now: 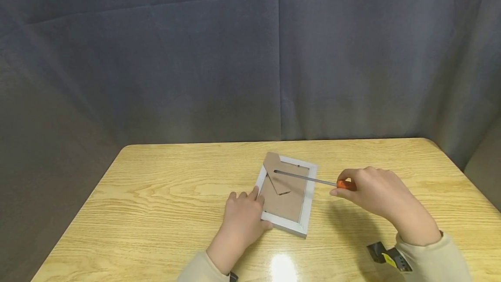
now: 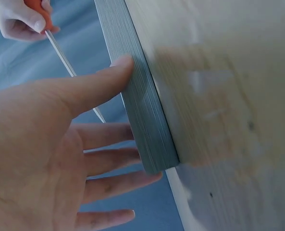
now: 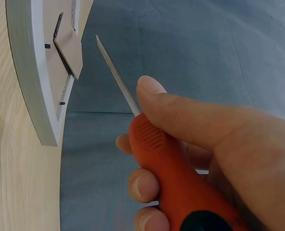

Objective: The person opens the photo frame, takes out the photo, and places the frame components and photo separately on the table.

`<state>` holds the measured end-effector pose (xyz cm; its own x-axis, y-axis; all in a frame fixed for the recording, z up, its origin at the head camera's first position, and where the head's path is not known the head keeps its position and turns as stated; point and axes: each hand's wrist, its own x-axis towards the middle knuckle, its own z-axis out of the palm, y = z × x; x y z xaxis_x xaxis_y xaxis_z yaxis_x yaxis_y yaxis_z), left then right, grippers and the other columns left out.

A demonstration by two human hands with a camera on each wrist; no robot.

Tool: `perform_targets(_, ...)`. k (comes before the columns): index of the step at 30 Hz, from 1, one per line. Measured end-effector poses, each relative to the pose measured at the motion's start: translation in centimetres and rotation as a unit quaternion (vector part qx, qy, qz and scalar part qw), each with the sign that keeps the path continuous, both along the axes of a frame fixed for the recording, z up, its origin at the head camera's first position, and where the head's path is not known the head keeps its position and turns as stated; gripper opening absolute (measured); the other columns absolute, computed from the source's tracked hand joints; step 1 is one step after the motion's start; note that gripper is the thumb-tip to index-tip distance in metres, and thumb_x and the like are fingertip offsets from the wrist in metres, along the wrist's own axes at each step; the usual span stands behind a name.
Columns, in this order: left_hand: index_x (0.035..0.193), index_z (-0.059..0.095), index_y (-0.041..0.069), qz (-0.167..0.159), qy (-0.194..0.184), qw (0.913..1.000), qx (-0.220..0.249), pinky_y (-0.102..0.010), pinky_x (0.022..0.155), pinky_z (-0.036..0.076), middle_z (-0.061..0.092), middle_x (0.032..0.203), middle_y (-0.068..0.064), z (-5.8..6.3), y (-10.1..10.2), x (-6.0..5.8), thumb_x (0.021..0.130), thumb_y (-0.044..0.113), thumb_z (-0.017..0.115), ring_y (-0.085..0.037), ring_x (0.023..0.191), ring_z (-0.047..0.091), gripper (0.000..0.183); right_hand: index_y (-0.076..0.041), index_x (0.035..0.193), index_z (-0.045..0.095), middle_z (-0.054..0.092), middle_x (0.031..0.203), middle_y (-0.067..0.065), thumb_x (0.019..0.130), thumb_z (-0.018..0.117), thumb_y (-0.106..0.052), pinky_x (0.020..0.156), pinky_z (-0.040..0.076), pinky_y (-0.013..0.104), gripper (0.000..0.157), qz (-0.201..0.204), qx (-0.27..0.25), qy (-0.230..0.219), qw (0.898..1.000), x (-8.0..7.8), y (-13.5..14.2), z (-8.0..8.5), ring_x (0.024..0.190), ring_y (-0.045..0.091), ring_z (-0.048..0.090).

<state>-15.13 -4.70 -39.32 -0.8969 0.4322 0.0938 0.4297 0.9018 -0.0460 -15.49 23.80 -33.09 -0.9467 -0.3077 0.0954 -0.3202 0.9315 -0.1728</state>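
Observation:
A white-edged picture frame (image 1: 310,195) lies back side up on the table, with a brown backing board (image 1: 287,210). Its brown stand leg (image 1: 272,160) angles out past the far left corner. My left hand (image 1: 243,214) grips the near left corner, thumb (image 2: 104,86) against the near side face, fingers along the left side. In my right hand (image 1: 377,190) is a long flat-tipped screwdriver (image 3: 161,163), held by its orange handle. The shaft points left over the frame, its tip overlapping the stand leg in the head view; the right wrist view shows the tip apart from the leg.
The wooden table (image 1: 164,195) spreads around the frame. A dark grey curtain (image 1: 195,77) hangs behind its far edge. Small dark tabs (image 3: 47,46) stick out along the frame's inner edge. A black strap piece (image 1: 389,256) hangs by the right sleeve.

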Motion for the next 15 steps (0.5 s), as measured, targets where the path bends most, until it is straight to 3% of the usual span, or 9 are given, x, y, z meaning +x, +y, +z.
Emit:
perform_targets(9,0.114,0.072,0.0,0.003,0.022,0.9994,-0.026,-0.049,0.095,0.05,0.064,0.128,-0.019,0.0,1.1,0.8,0.077,0.055,0.077,-0.031,0.103,0.068,0.067,-0.022,0.086,0.066,0.063,0.074,-0.012,0.086,0.073,-0.048,0.053,0.041,0.032,0.026,0.003,0.001,0.004,1.0,0.1,-0.3,-0.1,0.061,0.007,0.049)
perform_targets(15,0.121,0.069,0.004,-0.002,0.009,0.9996,-0.027,-0.046,0.092,0.051,0.063,0.129,-0.018,0.3,0.8,0.7,0.079,0.056,0.075,-0.03,0.103,0.067,0.068,-0.023,0.084,0.066,0.063,0.074,-0.012,0.086,0.073,-0.047,0.052,0.042,0.032,0.026,0.006,0.002,0.009,1.0,0.1,-0.2,-0.1,0.061,0.007,0.049)
